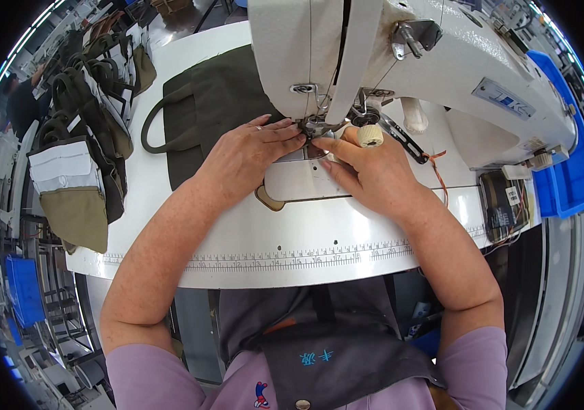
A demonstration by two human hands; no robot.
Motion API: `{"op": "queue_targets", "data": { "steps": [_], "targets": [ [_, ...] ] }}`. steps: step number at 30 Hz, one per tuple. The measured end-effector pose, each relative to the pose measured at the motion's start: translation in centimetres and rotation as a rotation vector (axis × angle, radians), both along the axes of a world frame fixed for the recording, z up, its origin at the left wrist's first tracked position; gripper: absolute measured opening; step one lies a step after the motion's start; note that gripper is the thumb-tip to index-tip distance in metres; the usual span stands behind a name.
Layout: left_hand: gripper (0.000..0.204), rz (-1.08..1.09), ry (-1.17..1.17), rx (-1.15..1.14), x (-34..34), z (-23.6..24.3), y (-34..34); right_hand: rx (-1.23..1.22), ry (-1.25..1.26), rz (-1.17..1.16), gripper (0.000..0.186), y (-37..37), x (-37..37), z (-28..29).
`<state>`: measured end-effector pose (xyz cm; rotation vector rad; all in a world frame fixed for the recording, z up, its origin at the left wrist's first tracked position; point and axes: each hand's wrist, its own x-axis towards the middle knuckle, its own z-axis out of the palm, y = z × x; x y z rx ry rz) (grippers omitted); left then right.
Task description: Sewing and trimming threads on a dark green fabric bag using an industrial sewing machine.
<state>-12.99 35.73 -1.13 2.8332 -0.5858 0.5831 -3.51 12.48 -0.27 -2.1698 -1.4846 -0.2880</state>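
Observation:
A dark olive fabric bag panel (227, 85) with a looped strap handle (152, 126) lies on the white sewing table, its right part running under the head of a sewing machine (456, 65). My left hand (237, 154) rests flat on the panel's near edge, fingers stretched toward the presser foot (315, 127). A ring is on one of its fingers. From the other side, my right hand (381, 174) reaches in beside the needle area, index finger extended and thumb apart below it. Its other fingers are partly hidden behind a cream knob (370, 135). The fabric right at the fingertips is hard to make out.
Several olive-and-white bag pieces (66, 195) hang stacked at the table's left edge. A slim black tool (403, 138) with an orange cord lies right of the needle. A blue bin (568, 184) stands at the right. A ruler strip (299, 260) runs along the front edge.

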Motion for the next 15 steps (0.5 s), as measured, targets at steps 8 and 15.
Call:
{"op": "queue_targets", "data": {
  "steps": [8, 15],
  "targets": [
    [0.052, 0.056, 0.100, 0.057, -1.9, 0.4, -2.0, -0.053, -0.177, -0.012, 0.023, 0.2, 0.1, -0.5],
    [0.054, 0.070, 0.109, 0.057, -1.5, 0.5, -1.8, -0.029, -0.171, -0.022, 0.022, 0.1, 0.1, -0.6]
  ]
}}
